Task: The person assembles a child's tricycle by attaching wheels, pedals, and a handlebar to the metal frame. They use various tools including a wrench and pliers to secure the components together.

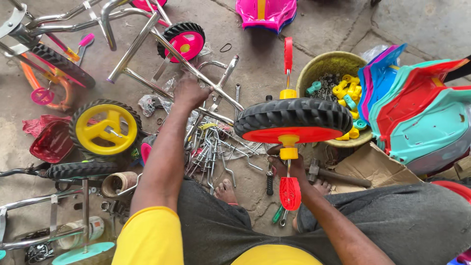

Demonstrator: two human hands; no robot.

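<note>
Right hand (284, 164) grips the black-tyred red wheel's pedal axle (289, 147) while left hand (189, 91) clasps the chrome tube frame (147, 37); fitting them together looks next.

At the centre of the frame your left hand (189, 93) rests on the metal frame (147, 54) that runs to the upper left. Right of centre your right hand (289, 167) holds a wheel with pedals (293, 122) above a hammer (333, 174). Behind the wheel sits a basin (333, 66) with small parts in it, and stacked seats (422, 108) lie to its right. A loose wheel (104, 127) lies at the left, with rods (211, 152) between your hands.
</note>
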